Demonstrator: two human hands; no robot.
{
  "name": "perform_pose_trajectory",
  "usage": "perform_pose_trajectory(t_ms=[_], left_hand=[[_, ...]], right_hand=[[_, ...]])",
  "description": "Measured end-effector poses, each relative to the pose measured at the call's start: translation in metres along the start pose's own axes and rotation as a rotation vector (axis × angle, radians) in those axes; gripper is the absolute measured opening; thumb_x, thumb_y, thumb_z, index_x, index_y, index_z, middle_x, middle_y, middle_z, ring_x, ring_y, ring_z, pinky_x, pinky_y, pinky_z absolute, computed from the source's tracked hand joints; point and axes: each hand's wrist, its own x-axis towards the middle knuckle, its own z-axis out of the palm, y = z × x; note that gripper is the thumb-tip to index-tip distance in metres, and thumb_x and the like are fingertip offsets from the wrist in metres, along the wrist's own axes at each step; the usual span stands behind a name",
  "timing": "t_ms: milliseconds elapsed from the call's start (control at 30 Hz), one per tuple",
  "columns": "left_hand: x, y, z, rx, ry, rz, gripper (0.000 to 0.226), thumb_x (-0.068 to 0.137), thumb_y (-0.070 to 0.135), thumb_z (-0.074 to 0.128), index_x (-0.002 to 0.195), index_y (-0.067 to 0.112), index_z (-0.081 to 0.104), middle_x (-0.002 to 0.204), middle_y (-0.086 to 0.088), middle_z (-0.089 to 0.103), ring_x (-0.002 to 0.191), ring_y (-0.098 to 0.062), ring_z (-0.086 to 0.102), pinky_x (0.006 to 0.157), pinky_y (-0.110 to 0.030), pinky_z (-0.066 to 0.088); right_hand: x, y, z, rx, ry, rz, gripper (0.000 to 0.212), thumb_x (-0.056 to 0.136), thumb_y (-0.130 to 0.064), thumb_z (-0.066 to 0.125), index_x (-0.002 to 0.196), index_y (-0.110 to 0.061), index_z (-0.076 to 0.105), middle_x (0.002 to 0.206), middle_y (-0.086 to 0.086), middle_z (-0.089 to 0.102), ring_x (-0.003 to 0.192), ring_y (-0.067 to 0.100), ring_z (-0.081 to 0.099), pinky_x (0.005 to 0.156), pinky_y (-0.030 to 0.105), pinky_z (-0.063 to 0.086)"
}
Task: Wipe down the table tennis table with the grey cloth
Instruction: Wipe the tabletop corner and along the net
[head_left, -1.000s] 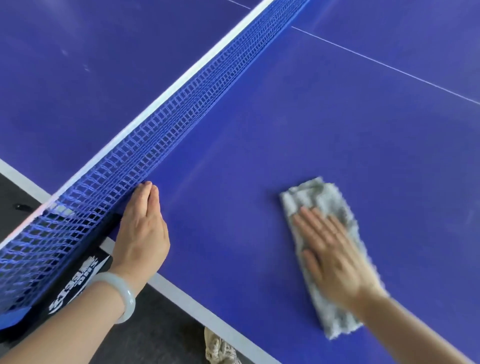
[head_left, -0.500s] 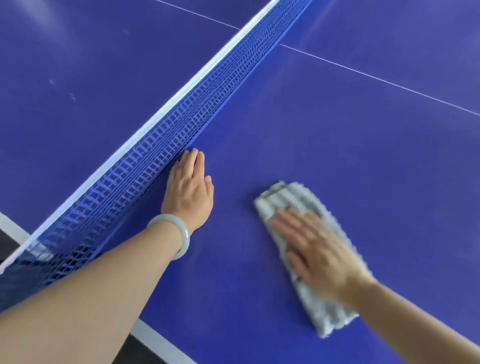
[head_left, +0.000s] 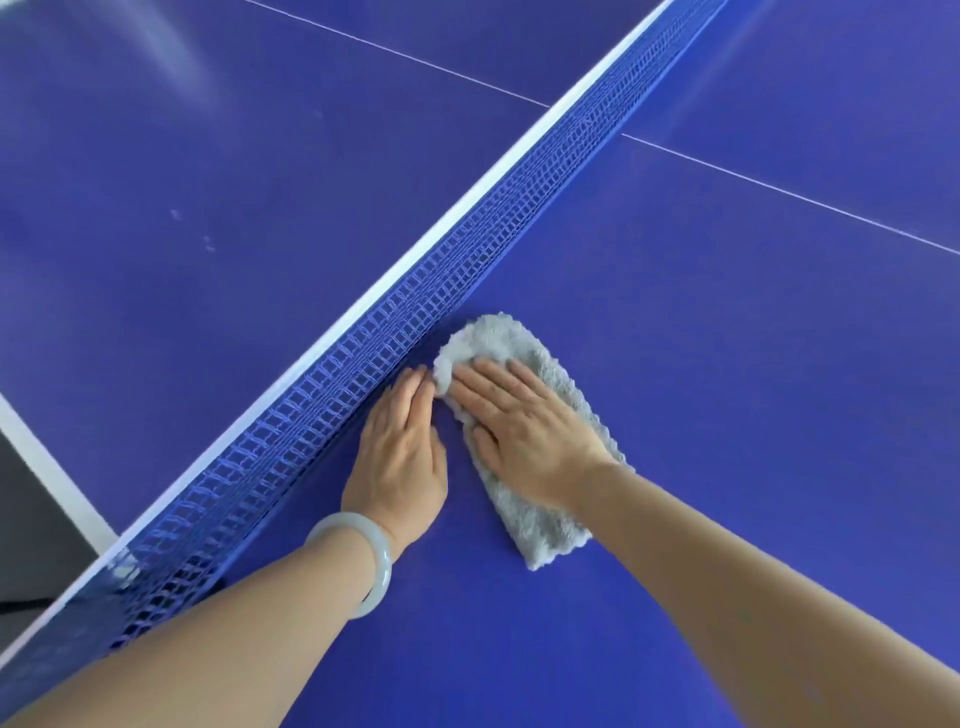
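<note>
The blue table tennis table (head_left: 727, 374) fills the view. A folded grey cloth (head_left: 501, 338) lies on it, its far end right up against the foot of the net (head_left: 415, 312). My right hand (head_left: 524, 431) presses flat on the cloth, fingers spread and pointing toward the net, thumb along the cloth's near-left edge. My left hand (head_left: 402, 457) rests flat on the bare table just left of the cloth, fingers together beside the net. Its fingertips almost touch the cloth.
The net runs diagonally from lower left to upper right with a white top band. A thin white centre line (head_left: 779, 189) crosses the table beyond my hands. The white table edge (head_left: 47, 467) and dark floor (head_left: 31, 530) show at far left. A pale bracelet (head_left: 363, 556) circles my left wrist.
My right hand has slid the cloth left and forward until it meets the net. My left hand has moved further along the net, away from the table's edge, and now lies next to the cloth.
</note>
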Motion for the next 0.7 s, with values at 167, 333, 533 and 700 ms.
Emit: perform_pose_trajectory(t_ms=[167,333,533,700], left_hand=[[0.0,0.001,0.0,0.015,-0.03,-0.026,0.057,0.099,0.01,0.035,0.155,0.014,0.025,0.162,0.005,0.018,0.151,-0.012,0.014,0.123,-0.032,0.014],[-0.001,0.003,-0.001,0.019,-0.023,-0.02,0.06,0.096,0.009,0.04,0.154,0.011,0.026,0.16,0.002,0.02,0.15,-0.016,0.017,0.123,-0.037,0.02],[0.0,0.005,-0.002,0.043,-0.022,-0.101,0.062,0.095,0.018,0.035,0.155,0.008,0.023,0.162,-0.001,0.016,0.15,-0.016,0.018,0.122,-0.034,0.022],[-0.001,0.004,-0.003,0.101,-0.044,-0.081,0.059,0.099,0.018,0.034,0.155,0.007,0.021,0.162,-0.001,0.013,0.151,-0.014,0.014,0.123,-0.03,0.016]], right_hand=[[-0.006,0.113,-0.033,0.034,0.094,0.451,0.059,0.104,-0.034,0.028,0.159,-0.021,0.014,0.167,-0.005,0.009,0.153,0.012,0.001,0.124,0.033,-0.006],[-0.033,0.031,-0.007,0.019,0.092,0.354,0.062,0.101,-0.033,0.014,0.159,-0.013,0.009,0.167,0.0,0.003,0.154,0.017,-0.005,0.125,0.04,-0.003],[0.035,-0.002,-0.004,-0.003,-0.092,-0.163,0.061,0.101,-0.039,0.004,0.159,-0.023,0.004,0.166,-0.008,-0.003,0.151,0.011,-0.015,0.122,0.035,-0.015],[0.085,0.098,-0.028,-0.004,0.039,0.113,0.056,0.104,-0.038,0.024,0.159,-0.024,0.018,0.166,-0.008,0.014,0.153,0.012,0.003,0.124,0.032,-0.007]])
